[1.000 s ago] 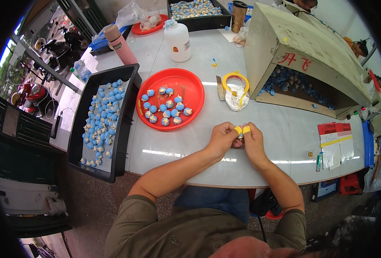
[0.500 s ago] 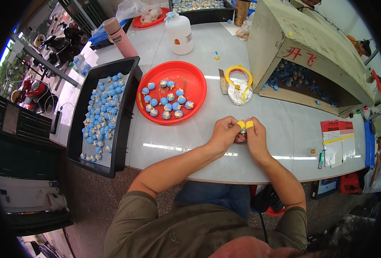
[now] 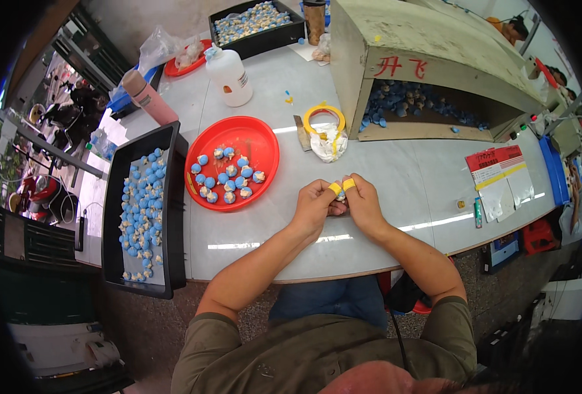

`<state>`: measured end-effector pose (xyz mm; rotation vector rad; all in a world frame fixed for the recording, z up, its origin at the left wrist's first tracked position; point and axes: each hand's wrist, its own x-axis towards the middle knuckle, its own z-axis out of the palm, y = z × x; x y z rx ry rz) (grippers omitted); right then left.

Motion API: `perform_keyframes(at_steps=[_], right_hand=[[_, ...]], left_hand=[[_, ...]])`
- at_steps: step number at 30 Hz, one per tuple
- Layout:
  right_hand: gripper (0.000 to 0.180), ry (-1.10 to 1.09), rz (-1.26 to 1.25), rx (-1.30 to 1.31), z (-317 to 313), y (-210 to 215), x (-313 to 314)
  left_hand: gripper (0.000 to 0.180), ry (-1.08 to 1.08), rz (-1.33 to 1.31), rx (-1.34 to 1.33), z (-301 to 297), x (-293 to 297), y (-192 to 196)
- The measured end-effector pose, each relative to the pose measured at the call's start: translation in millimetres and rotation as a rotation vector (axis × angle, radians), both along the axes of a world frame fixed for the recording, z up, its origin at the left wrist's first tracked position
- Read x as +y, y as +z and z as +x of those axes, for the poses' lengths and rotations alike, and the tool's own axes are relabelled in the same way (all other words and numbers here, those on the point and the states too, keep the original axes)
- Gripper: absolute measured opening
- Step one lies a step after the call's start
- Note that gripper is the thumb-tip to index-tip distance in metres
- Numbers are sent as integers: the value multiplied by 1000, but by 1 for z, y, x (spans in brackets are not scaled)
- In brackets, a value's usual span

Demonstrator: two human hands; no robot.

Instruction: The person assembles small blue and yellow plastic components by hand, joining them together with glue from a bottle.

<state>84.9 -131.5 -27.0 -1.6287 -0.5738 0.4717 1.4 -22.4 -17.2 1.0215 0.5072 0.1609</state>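
My left hand (image 3: 313, 207) and my right hand (image 3: 366, 206) meet above the table near its front edge. Yellow tape wraps the thumb of each. Pinched between the fingers of both hands is a small blue and cream ball (image 3: 341, 196), mostly covered by them. To the left, a red round plate (image 3: 269, 174) holds several similar blue balls with cream, jagged pieces on them. Farther left, a black tray (image 3: 171, 217) with a pale lining carries many more of these balls.
A roll of yellow tape (image 3: 309, 119) lies by a crumpled white wad (image 3: 330, 150) and a flat metal blade (image 3: 300, 131). Behind stand a white bottle (image 3: 229, 79) and a pink flask (image 3: 150, 100). An open-fronted box (image 3: 429, 49) with blue pieces is at right, near papers (image 3: 501, 174).
The whole view has shifted and turned, so the table's things appear farther left and lower. My hands stay together on the small ball, with little visible change in their grip.
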Motion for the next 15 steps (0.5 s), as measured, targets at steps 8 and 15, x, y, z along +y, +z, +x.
perform_keyframes(at_steps=[8,15], right_hand=[[30,-47,-6,-82,-2,-5,2],[31,-45,-25,-123,-2,4,1]], left_hand=[[18,2,-27,-33,-1,1,-3],[21,-40,6,-20,-1,6,-3]])
